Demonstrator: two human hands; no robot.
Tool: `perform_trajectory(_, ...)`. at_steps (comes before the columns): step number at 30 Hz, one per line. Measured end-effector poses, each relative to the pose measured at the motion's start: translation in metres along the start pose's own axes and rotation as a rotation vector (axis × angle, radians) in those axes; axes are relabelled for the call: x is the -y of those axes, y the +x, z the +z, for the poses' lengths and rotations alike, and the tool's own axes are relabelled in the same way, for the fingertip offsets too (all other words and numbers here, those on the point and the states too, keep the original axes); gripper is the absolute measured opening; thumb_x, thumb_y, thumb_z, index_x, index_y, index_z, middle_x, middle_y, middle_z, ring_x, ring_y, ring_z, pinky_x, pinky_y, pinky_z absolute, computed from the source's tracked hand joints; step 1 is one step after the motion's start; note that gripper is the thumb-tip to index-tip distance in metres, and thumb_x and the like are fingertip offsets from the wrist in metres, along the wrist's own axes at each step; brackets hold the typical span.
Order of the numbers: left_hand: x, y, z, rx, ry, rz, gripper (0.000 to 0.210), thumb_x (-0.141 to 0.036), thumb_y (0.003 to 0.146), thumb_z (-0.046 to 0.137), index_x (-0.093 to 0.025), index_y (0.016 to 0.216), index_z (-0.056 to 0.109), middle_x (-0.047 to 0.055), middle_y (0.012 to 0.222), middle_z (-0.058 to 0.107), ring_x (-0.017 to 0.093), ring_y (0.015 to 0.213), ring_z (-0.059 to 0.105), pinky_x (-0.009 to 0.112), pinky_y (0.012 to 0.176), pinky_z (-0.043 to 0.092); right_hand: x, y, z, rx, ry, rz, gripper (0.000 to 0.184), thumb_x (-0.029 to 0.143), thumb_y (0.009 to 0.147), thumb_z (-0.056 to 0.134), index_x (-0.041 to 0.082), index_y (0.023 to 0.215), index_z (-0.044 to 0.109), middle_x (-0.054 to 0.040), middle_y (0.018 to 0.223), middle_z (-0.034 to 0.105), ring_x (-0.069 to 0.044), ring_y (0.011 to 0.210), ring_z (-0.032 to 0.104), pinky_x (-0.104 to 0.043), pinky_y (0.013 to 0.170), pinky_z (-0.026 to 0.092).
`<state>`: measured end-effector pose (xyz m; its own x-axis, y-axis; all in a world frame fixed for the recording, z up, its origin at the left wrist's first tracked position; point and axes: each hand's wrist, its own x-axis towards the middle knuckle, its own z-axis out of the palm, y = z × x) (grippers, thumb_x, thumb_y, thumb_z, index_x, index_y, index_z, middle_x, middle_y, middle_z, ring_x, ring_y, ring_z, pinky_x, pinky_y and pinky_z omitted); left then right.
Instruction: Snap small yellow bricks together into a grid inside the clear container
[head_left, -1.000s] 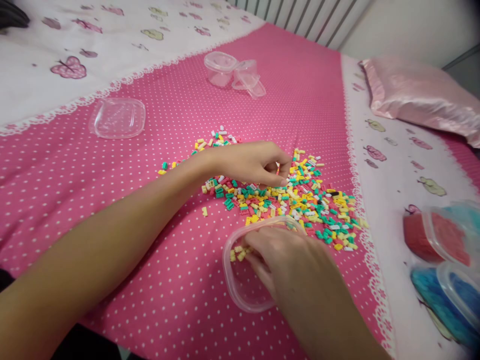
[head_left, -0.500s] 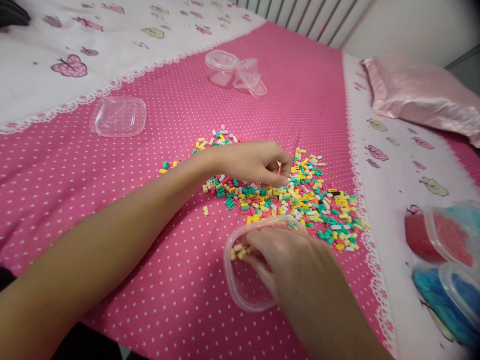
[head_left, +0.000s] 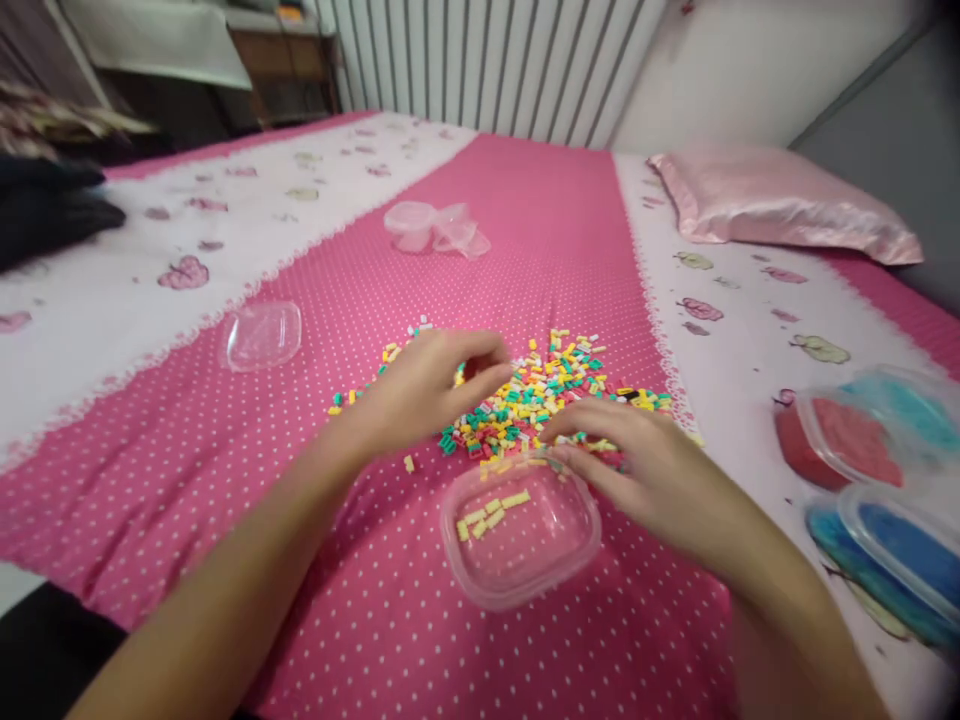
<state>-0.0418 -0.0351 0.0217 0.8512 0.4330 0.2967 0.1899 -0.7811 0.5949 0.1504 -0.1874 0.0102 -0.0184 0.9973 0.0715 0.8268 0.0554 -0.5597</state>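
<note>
My left hand (head_left: 442, 385) hangs over the left part of a pile of small toy building bricks (head_left: 532, 395), fingers curved and thumb slightly apart, with nothing visible between them. The bricks are yellow, green, white, pink and red. At the pile's near edge, my right hand (head_left: 630, 455) is open, thumb and fingertips apart beside the far right rim of a clear plastic container (head_left: 465, 580). Several pale yellow bricks (head_left: 491, 515) lie inside this container. My hands cover parts of the pile.
A clear lid (head_left: 262, 335) lies to the left, and clear tubs (head_left: 411, 225) stand farther back. On the right are containers with red (head_left: 847, 440) and blue (head_left: 911, 550) contents. A pink pillow (head_left: 780, 205) rests at the back right of the bed. One loose brick (head_left: 409, 463) lies left of the container.
My right hand has come out of the container and moved to its far right rim. My left hand has shifted left over the pile, its pinch looser. The view has tilted up.
</note>
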Motion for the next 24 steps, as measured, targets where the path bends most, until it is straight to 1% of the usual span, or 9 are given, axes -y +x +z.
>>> perform_trajectory(2, -0.028, -0.044, 0.003, -0.142, 0.151, -0.034, 0.023, -0.027, 0.103, 0.048, -0.020, 0.085, 0.061, -0.001, 0.082, 0.066, 0.014, 0.078, 0.057, 0.030, 0.074, 0.042, -0.006, 0.006, 0.001, 0.104, 0.070, -0.006, 0.017, 0.030, 0.101, 0.055, 0.025, 0.104, 0.070, -0.0008, 0.111, 0.073, -0.017, 0.103, 0.066, -0.031, 0.090, 0.045)
perform_trajectory(5, -0.060, -0.107, 0.024, -0.168, 0.396, 0.001, 0.016, -0.024, 0.100, 0.051, -0.024, 0.109, 0.064, 0.004, 0.113, 0.068, 0.022, 0.109, 0.058, 0.038, 0.091, 0.044, -0.005, 0.008, 0.003, 0.148, 0.081, 0.000, 0.015, 0.025, 0.099, 0.057, 0.021, 0.104, 0.070, -0.0034, 0.105, 0.074, -0.017, 0.095, 0.066, -0.030, 0.083, 0.045)
perform_trajectory(8, -0.070, -0.141, 0.052, -0.140, 0.595, 0.021, 0.033, -0.030, 0.097, 0.057, -0.024, 0.129, 0.059, 0.010, 0.138, 0.059, 0.030, 0.126, 0.054, 0.045, 0.098, 0.048, 0.004, 0.002, 0.000, 0.103, 0.054, 0.024, 0.012, 0.018, 0.095, 0.058, 0.019, 0.097, 0.070, -0.0025, 0.090, 0.073, -0.016, 0.081, 0.065, -0.028, 0.071, 0.042)
perform_trajectory(10, -0.066, -0.147, 0.065, -0.155, 0.610, 0.001, 0.042, -0.037, 0.095, 0.060, -0.023, 0.135, 0.055, 0.014, 0.143, 0.054, 0.034, 0.128, 0.054, 0.051, 0.099, 0.051, 0.012, -0.007, -0.003, 0.080, 0.030, 0.039, 0.015, 0.012, 0.092, 0.056, 0.019, 0.090, 0.069, -0.0005, 0.079, 0.071, -0.014, 0.072, 0.063, -0.027, 0.066, 0.039)
perform_trajectory(12, -0.060, -0.146, 0.070, -0.147, 0.566, -0.019, 0.040, -0.040, 0.095, 0.060, -0.026, 0.132, 0.055, 0.014, 0.145, 0.051, 0.035, 0.126, 0.056, 0.053, 0.098, 0.055, 0.019, -0.015, -0.005, 0.058, 0.004, 0.053, 0.018, 0.007, 0.088, 0.055, 0.019, 0.086, 0.069, 0.0008, 0.073, 0.069, -0.013, 0.068, 0.062, -0.026, 0.063, 0.037)
perform_trajectory(17, -0.049, -0.139, 0.057, -0.070, 0.456, 0.029, 0.034, -0.027, 0.096, 0.055, -0.030, 0.130, 0.056, 0.013, 0.155, 0.040, 0.035, 0.138, 0.048, 0.058, 0.105, 0.052, 0.026, -0.033, 0.002, -0.001, -0.029, 0.055, 0.015, 0.007, 0.085, 0.060, 0.018, 0.084, 0.070, -0.0004, 0.075, 0.070, -0.014, 0.069, 0.063, -0.026, 0.065, 0.042)
perform_trajectory(20, -0.044, -0.136, 0.046, 0.047, 0.386, 0.066, 0.021, -0.031, 0.097, 0.056, -0.025, 0.116, 0.063, 0.013, 0.160, 0.034, 0.036, 0.146, 0.040, 0.057, 0.111, 0.048, 0.030, -0.044, 0.013, -0.108, -0.021, 0.042, 0.018, 0.016, 0.093, 0.061, 0.017, 0.108, 0.070, -0.0068, 0.103, 0.074, -0.018, 0.096, 0.068, -0.032, 0.087, 0.049)
perform_trajectory(22, -0.039, -0.133, 0.040, 0.117, 0.338, 0.089, 0.021, -0.035, 0.097, 0.058, -0.023, 0.114, 0.064, 0.015, 0.162, 0.031, 0.036, 0.149, 0.036, 0.058, 0.114, 0.044, 0.038, -0.053, 0.023, -0.197, -0.009, 0.032, 0.026, 0.025, 0.102, 0.052, 0.017, 0.124, 0.065, -0.0108, 0.127, 0.067, -0.019, 0.120, 0.061, -0.036, 0.104, 0.045)
perform_trajectory(24, -0.034, -0.128, 0.034, 0.181, 0.294, 0.113, 0.027, -0.038, 0.096, 0.061, -0.022, 0.117, 0.064, 0.016, 0.164, 0.027, 0.037, 0.150, 0.035, 0.059, 0.116, 0.041, 0.047, -0.062, 0.035, -0.245, -0.004, 0.012, 0.031, 0.031, 0.106, 0.043, 0.019, 0.125, 0.065, -0.0115, 0.142, 0.059, -0.018, 0.135, 0.051, -0.038, 0.114, 0.039)
